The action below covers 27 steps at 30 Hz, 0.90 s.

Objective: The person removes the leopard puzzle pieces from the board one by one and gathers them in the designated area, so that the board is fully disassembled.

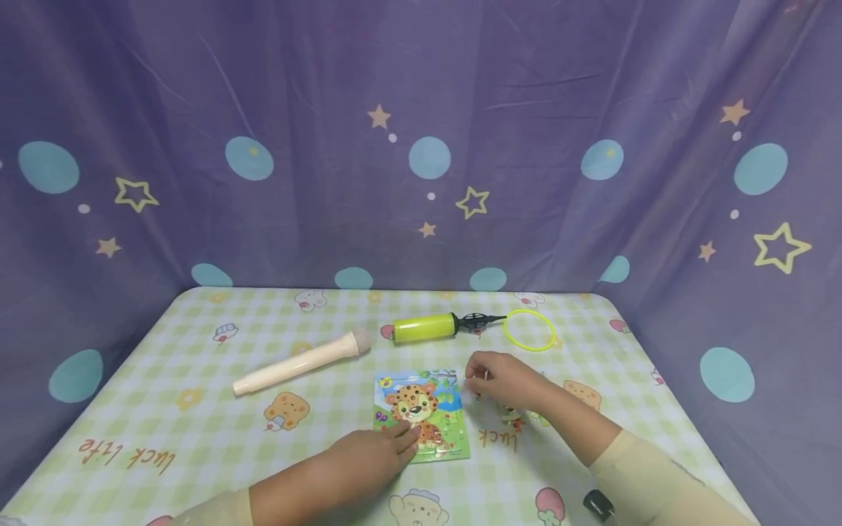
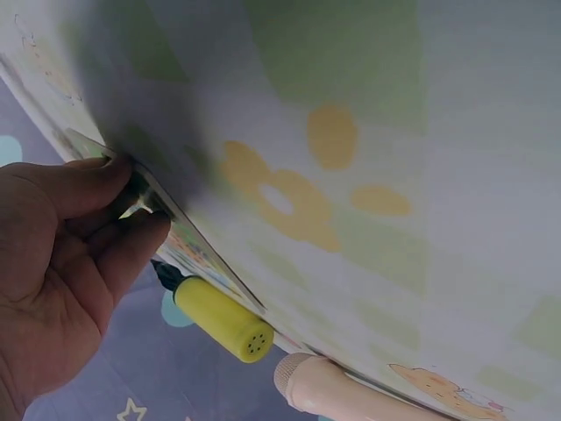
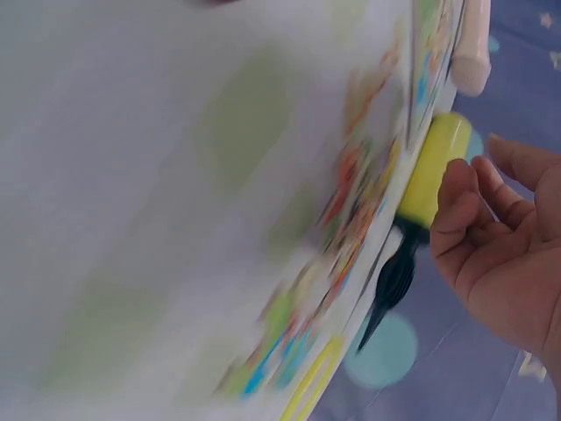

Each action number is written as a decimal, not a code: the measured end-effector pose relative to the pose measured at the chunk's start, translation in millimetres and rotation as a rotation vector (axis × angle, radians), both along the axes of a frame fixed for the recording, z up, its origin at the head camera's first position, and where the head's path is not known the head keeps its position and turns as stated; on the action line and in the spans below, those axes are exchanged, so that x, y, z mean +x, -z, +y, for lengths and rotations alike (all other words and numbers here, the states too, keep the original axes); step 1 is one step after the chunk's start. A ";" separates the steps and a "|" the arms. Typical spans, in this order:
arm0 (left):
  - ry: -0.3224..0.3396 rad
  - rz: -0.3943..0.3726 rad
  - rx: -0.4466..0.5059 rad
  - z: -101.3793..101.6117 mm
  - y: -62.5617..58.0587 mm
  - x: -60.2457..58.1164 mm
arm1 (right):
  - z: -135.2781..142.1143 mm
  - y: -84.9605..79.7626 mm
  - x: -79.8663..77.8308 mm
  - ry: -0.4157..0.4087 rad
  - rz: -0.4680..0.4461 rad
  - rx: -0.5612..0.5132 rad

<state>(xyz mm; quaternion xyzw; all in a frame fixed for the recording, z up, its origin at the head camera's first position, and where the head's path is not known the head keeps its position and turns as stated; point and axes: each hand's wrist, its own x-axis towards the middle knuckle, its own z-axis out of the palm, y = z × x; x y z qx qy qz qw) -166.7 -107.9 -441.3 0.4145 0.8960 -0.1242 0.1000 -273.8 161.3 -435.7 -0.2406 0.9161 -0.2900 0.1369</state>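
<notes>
A square jigsaw puzzle board [image 1: 444, 416] with a cartoon leopard lies in the middle of the table. My left hand [image 1: 371, 459] rests on its lower left part, fingertips touching the leopard's body. In the left wrist view the thumb and fingers of that left hand [image 2: 79, 237] are at the board's edge. To the right of the board, my right hand [image 1: 503, 376] hovers near its upper right corner. Its fingers are loosely bent, and nothing shows between them in the right wrist view. Colourful loose puzzle pieces [image 3: 346, 206], blurred there, lie under the right forearm.
Behind the board lies a yellow-green hand pump [image 1: 424, 328] with a black nozzle, its tip by a yellow ring [image 1: 529, 330]. A pale pink toy microphone [image 1: 299, 365] lies to the left. A small black object [image 1: 598, 504] is by the right sleeve. Purple curtains enclose the table.
</notes>
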 end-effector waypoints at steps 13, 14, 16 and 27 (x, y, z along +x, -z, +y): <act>0.123 0.184 -0.036 -1.0 0.1 2.8 | -94.4 11.0 3.6 -0.234 -0.009 0.133; 0.137 0.202 -0.040 -1.4 0.4 2.2 | -98.0 11.3 5.3 -0.237 -0.004 0.157; 0.148 0.215 -0.030 -2.1 1.1 1.5 | -103.7 12.0 7.8 -0.238 0.019 0.198; 0.081 0.124 0.014 -0.2 2.2 -1.8 | -113.6 15.9 13.3 -0.188 0.008 0.204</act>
